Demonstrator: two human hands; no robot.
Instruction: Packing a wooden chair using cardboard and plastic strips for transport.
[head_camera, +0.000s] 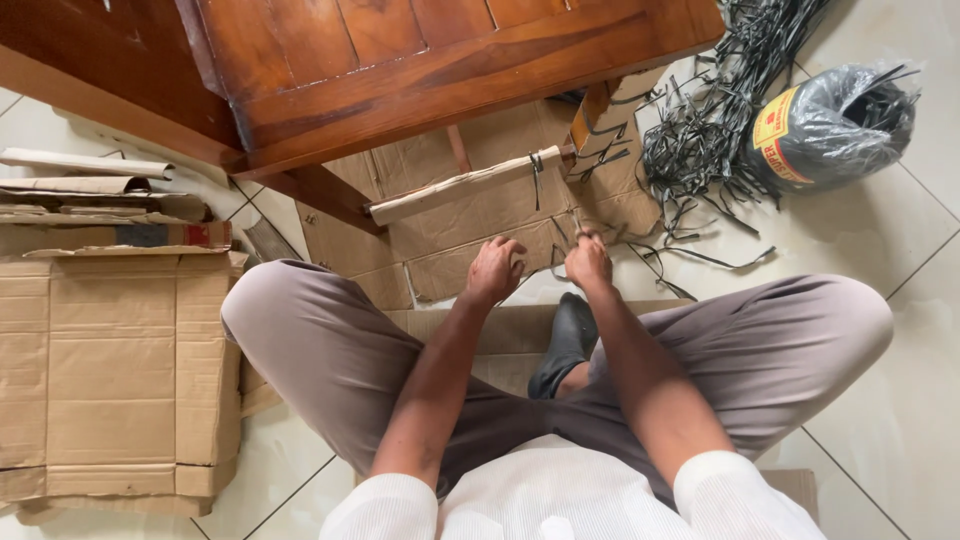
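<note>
I sit cross-legged on a tiled floor. My left hand and my right hand are close together over flattened cardboard in front of my knees. Both have curled fingers and seem to pinch a thin dark strap between them; the strap is small and partly hidden. Just beyond the hands lies a rolled cardboard tube tied with a dark strap near its right end.
A heap of black plastic straps lies at the upper right beside a wrapped roll of strap. A wooden door stands ahead. Flattened boxes and rolled cardboard are stacked at the left.
</note>
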